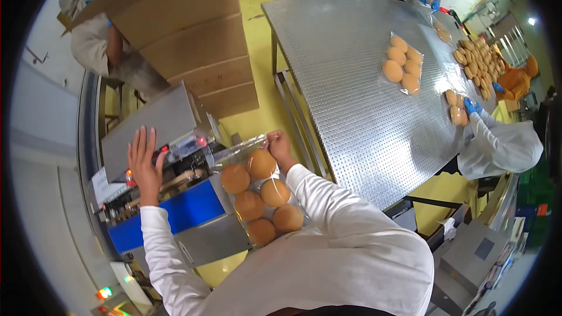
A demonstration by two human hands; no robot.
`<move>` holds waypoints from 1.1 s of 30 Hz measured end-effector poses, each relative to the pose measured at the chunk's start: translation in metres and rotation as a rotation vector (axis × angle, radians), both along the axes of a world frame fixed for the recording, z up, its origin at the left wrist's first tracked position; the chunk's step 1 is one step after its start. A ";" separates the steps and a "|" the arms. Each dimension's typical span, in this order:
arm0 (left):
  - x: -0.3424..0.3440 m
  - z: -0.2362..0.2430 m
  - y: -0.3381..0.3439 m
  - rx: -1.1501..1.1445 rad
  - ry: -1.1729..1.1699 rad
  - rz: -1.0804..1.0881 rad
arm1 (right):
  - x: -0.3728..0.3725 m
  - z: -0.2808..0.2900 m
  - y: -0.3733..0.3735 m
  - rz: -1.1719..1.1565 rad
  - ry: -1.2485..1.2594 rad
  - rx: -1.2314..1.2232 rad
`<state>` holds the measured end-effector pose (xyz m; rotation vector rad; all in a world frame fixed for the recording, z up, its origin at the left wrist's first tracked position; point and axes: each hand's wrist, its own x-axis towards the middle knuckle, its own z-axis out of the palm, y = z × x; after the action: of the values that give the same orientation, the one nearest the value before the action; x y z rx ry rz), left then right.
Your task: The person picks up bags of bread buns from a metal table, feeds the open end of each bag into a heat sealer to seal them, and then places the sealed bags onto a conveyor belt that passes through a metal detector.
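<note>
A clear plastic bag of round brown buns [260, 188] hangs in front of my body. My right hand [280, 145] pinches a top corner of its loose plastic, with the fingers closed. Flat and spread, my left hand [144, 162] holds nothing and is raised over the front of a grey machine [146, 124]. That machine has red lights and a blue strip [190, 206] along its near side. The bag's left edge lies close to the blue strip; whether they touch, I cannot tell.
A perforated metal table [351, 88] is to the right, bearing bagged buns [402, 65] and a heap of loose buns [477, 61]. Co-workers in blue gloves stand around it. Tall cardboard boxes [205, 52] rise behind the machine, with another person beside them.
</note>
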<state>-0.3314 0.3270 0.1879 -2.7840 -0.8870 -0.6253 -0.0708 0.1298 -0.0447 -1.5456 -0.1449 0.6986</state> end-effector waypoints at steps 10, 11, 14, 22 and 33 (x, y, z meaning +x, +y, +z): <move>-0.005 0.001 0.001 -0.039 -0.072 0.012 | 0.004 -0.022 0.005 0.021 0.324 0.181; -0.003 0.001 -0.001 -0.040 -0.087 0.012 | 0.005 -0.020 0.002 0.033 0.332 0.189; -0.001 0.001 -0.019 -0.041 -0.245 0.041 | 0.007 -0.019 0.003 0.100 0.353 0.125; 0.030 -0.185 -0.162 -0.860 -0.958 0.382 | 0.011 -0.050 -0.003 0.087 0.094 0.125; 0.050 -0.257 -0.136 -0.671 -0.895 0.793 | 0.013 -0.038 0.004 0.124 0.063 0.057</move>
<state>-0.2814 0.1906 -0.0691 -2.1080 -2.5593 -1.6357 -0.0582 0.1339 -0.0826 -1.4679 -0.2129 0.8334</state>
